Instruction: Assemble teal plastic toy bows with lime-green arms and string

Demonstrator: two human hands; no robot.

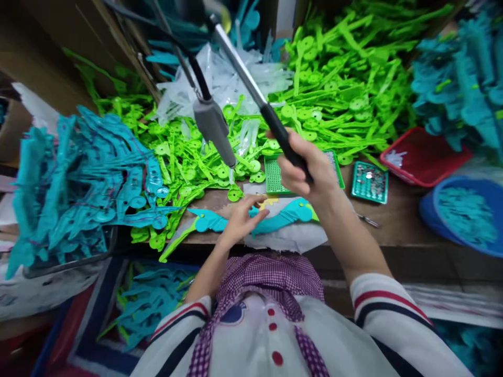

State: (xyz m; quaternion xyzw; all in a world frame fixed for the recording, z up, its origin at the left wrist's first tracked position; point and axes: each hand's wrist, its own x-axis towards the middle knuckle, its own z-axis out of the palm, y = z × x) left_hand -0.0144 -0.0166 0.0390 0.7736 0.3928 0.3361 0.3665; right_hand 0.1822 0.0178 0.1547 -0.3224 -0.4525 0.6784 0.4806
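My right hand (314, 167) is wrapped around the black grip of a hammer (251, 73). Its silver shaft slants up and left to a blurred dark head at the top. A long turquoise plastic part (281, 219) with lime-green ends lies along the front of the bench. Over its middle is my left hand (241, 220), thumb and fingers apart; whether they press on the part is hard to tell. Just behind, a grey power screwdriver (214, 128) hangs tip down on a cable. A yellow piece (271, 202) shows behind the turquoise part.
Lime-green parts (353, 89) heap across the back, with clear plastic pieces (228, 73) among them. Turquoise parts (94, 167) are stacked left. On the right are a green perforated tray (273, 175), a small tray of metal bits (369, 182), a red tray (428, 162) and a blue bucket (432, 209).
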